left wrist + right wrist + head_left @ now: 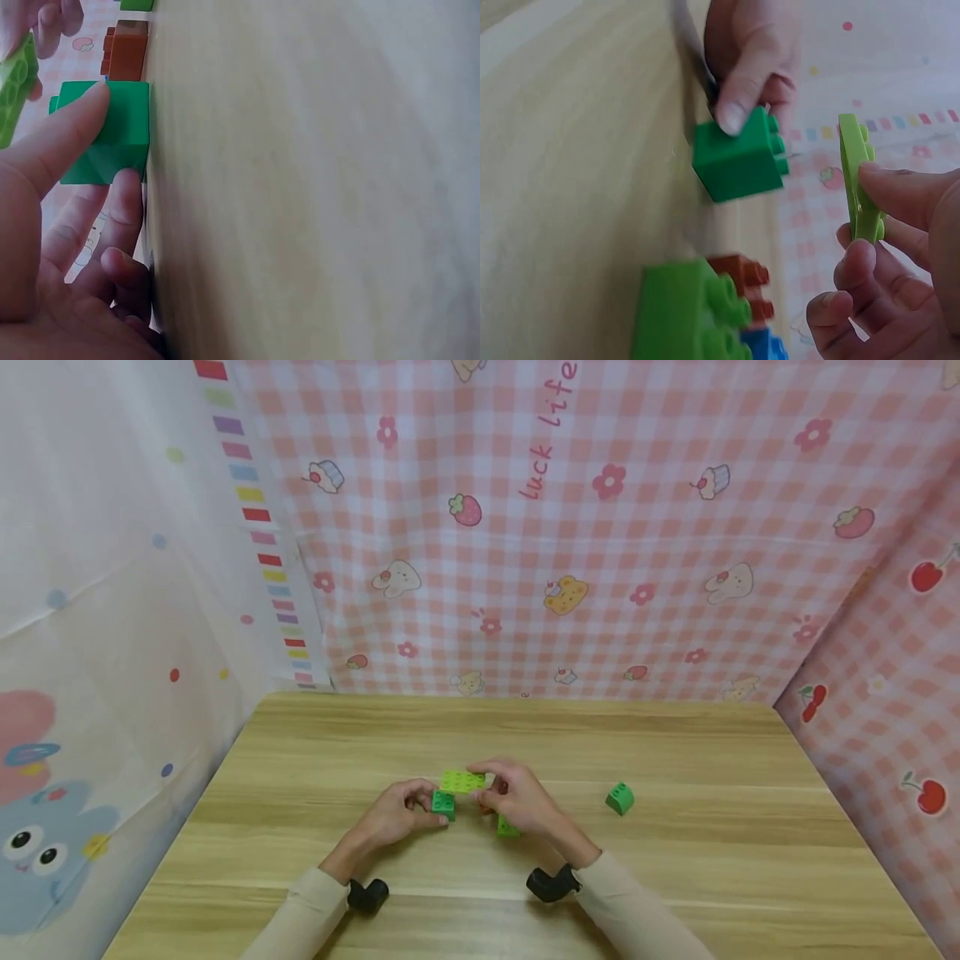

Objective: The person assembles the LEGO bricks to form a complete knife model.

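Observation:
My left hand grips a dark green block, its thumb on one side and fingers on the other. In the left wrist view this green block sits at the table surface, studs facing up. Just above and beside it, my right hand pinches a thin lime-green studded plate. The right wrist view shows that lime plate raised off the table, apart from the green block. Beneath the right hand stand a lime-green block, a reddish-brown block and a partly hidden blue block.
A green block with a curved side lies alone to the right on the wooden table. A pink checked cloth hangs behind the table's far edge. Black wrist devices sit by both sleeves.

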{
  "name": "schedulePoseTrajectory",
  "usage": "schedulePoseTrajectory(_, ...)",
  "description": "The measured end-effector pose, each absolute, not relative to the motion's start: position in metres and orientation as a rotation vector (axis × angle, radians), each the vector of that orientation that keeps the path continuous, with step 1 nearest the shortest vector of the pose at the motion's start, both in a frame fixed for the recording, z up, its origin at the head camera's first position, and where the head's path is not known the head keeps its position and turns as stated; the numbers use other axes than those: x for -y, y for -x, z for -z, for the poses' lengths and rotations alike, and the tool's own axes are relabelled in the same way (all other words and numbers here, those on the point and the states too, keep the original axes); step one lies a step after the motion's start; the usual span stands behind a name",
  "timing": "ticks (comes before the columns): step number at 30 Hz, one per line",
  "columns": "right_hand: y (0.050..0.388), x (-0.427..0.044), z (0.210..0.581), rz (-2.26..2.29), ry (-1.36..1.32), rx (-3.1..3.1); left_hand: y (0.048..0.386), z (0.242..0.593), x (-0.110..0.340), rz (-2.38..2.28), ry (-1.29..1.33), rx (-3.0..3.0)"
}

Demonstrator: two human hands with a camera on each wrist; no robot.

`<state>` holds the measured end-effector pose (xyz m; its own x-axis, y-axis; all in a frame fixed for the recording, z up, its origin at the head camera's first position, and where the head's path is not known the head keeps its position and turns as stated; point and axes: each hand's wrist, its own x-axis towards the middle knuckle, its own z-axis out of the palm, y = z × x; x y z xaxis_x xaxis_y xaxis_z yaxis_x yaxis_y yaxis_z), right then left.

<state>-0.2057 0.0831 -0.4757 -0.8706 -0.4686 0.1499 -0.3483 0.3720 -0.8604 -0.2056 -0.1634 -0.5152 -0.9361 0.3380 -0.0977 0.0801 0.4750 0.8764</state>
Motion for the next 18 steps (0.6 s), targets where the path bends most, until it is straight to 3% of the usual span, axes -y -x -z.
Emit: schedulePoseTrajectory(18,0.2,-0.06,0.487,1.441,0.804,-2.55,0.204,0.514,0.163,-1.457,-0.353,-2.407)
